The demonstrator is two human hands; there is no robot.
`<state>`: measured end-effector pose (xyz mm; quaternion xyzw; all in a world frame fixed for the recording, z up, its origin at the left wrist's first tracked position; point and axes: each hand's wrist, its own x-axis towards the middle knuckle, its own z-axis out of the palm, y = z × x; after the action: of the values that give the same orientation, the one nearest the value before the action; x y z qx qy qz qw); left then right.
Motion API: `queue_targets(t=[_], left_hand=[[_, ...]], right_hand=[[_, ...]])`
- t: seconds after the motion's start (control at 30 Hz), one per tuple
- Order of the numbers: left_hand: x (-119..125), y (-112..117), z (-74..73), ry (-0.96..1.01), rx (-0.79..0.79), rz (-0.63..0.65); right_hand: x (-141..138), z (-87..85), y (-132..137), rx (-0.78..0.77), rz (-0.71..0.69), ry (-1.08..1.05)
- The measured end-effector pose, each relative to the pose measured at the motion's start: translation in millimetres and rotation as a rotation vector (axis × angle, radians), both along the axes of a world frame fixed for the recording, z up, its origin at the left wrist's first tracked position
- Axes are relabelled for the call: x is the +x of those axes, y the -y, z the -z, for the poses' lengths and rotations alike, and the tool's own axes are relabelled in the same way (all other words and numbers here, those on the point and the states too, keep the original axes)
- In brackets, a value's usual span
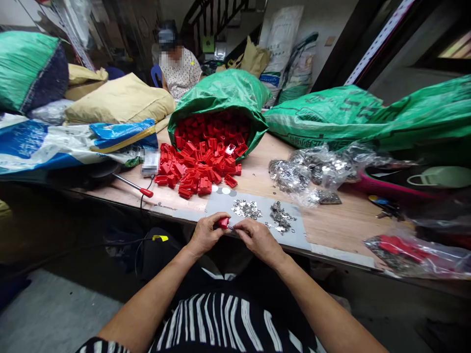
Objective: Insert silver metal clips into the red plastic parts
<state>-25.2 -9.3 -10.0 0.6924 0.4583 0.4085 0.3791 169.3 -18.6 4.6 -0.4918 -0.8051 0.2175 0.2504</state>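
Note:
My left hand (pixel 206 234) is closed on a small red plastic piece (pixel 223 222) just over the table's front edge. My right hand (pixel 257 238) is pinched against that piece, with a thin metal part barely showing between its fingertips. Right behind the hands, on a grey mat (pixel 221 202), lie two small heaps of metal clips (pixel 247 209) (pixel 280 215). Farther back, a pile of red plastic pieces (pixel 196 169) spills from an open green sack (pixel 221 95).
A clear bag of metal parts (pixel 312 171) lies right of the red pile, and more green sacks (pixel 368 117) behind it. A red-handled tool (pixel 134 186) and filled bags sit on the left. Another person (pixel 178 63) sits beyond the table. A bag of finished parts (pixel 415 255) lies at the right.

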Motion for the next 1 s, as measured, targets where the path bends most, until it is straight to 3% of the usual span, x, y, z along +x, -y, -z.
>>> queue_targets(t=[0.37, 0.57, 0.7, 0.87, 1.0], left_hand=[[0.4, -0.3, 6.4, 0.050, 0.009, 0.007], [0.1, 1.9, 0.0, 0.150, -0.053, -0.019], [3.6, 13.3, -11.9, 0.489, -0.201, -0.069], [9.1, 28.8, -28.2, 1.063, -0.604, -0.027], [12.5, 37.6, -34.5, 1.257, -0.788, -0.024]], right_hand=[[-15.6, -4.0, 6.8, -0.034, 0.102, 0.101], [-9.1, -4.8, 7.7, -0.041, 0.021, 0.031], [-3.9, -13.9, 14.6, -0.084, -0.030, -0.148], [-8.1, -31.3, 29.4, -0.260, -0.132, -0.286], [-13.4, -34.9, 33.3, -0.282, -0.148, -0.284]])
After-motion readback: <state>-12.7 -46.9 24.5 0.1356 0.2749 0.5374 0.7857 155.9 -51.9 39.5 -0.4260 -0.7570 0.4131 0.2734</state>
